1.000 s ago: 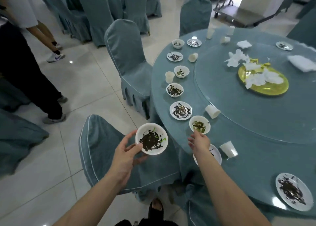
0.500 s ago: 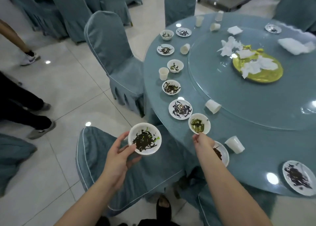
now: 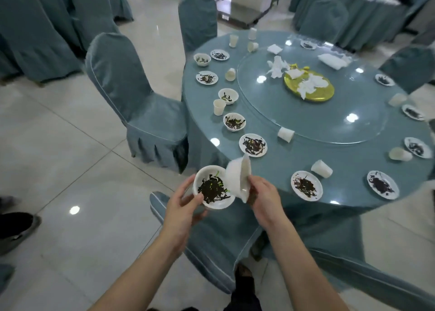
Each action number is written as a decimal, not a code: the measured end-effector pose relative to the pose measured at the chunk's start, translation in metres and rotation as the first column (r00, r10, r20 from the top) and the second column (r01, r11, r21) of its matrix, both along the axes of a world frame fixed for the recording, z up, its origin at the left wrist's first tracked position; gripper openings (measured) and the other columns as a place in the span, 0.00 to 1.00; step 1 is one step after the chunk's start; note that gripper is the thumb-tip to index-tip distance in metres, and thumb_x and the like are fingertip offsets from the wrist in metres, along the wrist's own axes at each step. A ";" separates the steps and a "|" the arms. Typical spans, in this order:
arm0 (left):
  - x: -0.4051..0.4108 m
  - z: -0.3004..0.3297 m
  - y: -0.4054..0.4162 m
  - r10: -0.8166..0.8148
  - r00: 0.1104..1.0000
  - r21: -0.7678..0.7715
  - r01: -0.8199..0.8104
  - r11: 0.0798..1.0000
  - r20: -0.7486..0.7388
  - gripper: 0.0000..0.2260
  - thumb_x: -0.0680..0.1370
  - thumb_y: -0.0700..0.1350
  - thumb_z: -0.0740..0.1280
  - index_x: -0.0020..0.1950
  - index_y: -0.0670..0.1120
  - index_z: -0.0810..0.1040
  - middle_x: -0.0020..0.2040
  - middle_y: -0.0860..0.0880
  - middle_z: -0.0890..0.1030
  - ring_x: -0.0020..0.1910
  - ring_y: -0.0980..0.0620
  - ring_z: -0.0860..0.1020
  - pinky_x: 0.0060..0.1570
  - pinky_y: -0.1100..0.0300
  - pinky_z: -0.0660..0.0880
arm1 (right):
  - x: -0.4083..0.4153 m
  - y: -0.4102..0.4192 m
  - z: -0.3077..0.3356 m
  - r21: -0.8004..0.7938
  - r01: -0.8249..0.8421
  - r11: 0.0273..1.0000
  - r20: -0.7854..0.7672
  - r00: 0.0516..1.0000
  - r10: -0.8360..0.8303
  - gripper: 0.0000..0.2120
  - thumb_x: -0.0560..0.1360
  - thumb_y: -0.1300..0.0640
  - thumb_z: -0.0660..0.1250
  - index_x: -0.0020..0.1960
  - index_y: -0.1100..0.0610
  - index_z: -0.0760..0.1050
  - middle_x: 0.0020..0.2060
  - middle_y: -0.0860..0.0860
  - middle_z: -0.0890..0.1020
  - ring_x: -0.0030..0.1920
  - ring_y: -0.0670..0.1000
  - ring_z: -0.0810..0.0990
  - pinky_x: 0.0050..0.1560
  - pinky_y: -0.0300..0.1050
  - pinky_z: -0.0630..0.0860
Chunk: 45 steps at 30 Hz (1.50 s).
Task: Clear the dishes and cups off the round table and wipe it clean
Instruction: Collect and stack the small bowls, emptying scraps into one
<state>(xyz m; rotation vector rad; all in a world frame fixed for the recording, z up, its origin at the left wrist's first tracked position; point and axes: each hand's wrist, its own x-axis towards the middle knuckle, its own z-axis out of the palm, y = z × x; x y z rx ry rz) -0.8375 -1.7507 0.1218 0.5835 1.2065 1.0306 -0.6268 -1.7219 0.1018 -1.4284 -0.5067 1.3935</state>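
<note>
Here the left hand (image 3: 181, 207) cups the filled bowl (image 3: 213, 188) while the right hand (image 3: 264, 197) grips a tipped bowl (image 3: 237, 177) against it.

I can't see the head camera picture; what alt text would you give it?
A person's left hand holds a white bowl of dark leftovers while the right hand tips a second white bowl over it. Beyond them, a round blue-green table carries dirty plates, bowls, paper cups and a yellow dish with crumpled napkins.
</note>
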 end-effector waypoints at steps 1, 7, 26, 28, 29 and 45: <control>-0.015 0.002 -0.003 -0.028 1.000 0.009 0.028 1.000 -0.006 0.21 0.81 0.37 0.68 0.66 0.61 0.79 0.54 0.51 0.86 0.54 0.49 0.85 0.49 0.51 0.84 | -0.018 -0.006 0.003 0.007 -0.040 0.999 0.012 0.999 0.040 0.12 0.83 0.55 0.65 0.56 0.63 0.81 0.45 0.57 0.85 0.42 0.53 0.82 0.39 0.47 0.78; -0.109 0.017 -0.021 -0.132 0.990 0.058 0.134 0.989 -0.045 0.21 0.82 0.38 0.68 0.69 0.60 0.77 0.50 0.56 0.86 0.55 0.50 0.84 0.55 0.43 0.83 | -0.109 -0.021 0.006 -0.027 -0.134 0.991 0.084 0.987 0.136 0.11 0.81 0.54 0.66 0.56 0.61 0.80 0.50 0.64 0.84 0.47 0.59 0.82 0.48 0.56 0.79; -0.286 0.007 0.114 0.008 0.996 0.085 0.000 0.996 -0.094 0.17 0.82 0.44 0.69 0.69 0.56 0.76 0.55 0.48 0.86 0.55 0.47 0.85 0.50 0.49 0.84 | -0.298 0.143 -0.002 0.055 -0.331 0.942 0.209 0.926 0.313 0.07 0.78 0.59 0.71 0.55 0.58 0.79 0.45 0.54 0.86 0.45 0.53 0.84 0.48 0.49 0.82; -0.300 0.009 0.148 0.001 0.994 0.080 0.007 0.997 -0.107 0.16 0.82 0.43 0.69 0.69 0.56 0.76 0.56 0.45 0.86 0.56 0.44 0.85 0.50 0.49 0.84 | -0.311 0.176 -0.004 0.072 -0.348 0.935 0.211 0.921 0.327 0.07 0.78 0.58 0.71 0.55 0.58 0.78 0.46 0.55 0.86 0.46 0.53 0.84 0.51 0.52 0.82; -0.306 0.010 0.165 -0.001 0.994 0.079 0.010 0.997 -0.109 0.16 0.82 0.43 0.69 0.69 0.56 0.77 0.56 0.44 0.86 0.56 0.43 0.85 0.51 0.48 0.84 | -0.317 0.192 -0.004 0.080 -0.350 0.933 0.213 0.921 0.327 0.07 0.79 0.58 0.71 0.56 0.58 0.78 0.46 0.55 0.86 0.46 0.53 0.85 0.51 0.52 0.82; -0.331 -0.007 0.397 -0.193 0.977 0.023 0.195 0.980 -0.090 0.14 0.83 0.41 0.67 0.66 0.55 0.79 0.53 0.47 0.87 0.54 0.45 0.85 0.46 0.50 0.83 | -0.345 0.367 -0.015 0.014 -0.101 0.995 0.307 0.947 0.092 0.08 0.79 0.49 0.71 0.55 0.51 0.79 0.46 0.46 0.86 0.50 0.52 0.85 0.54 0.53 0.83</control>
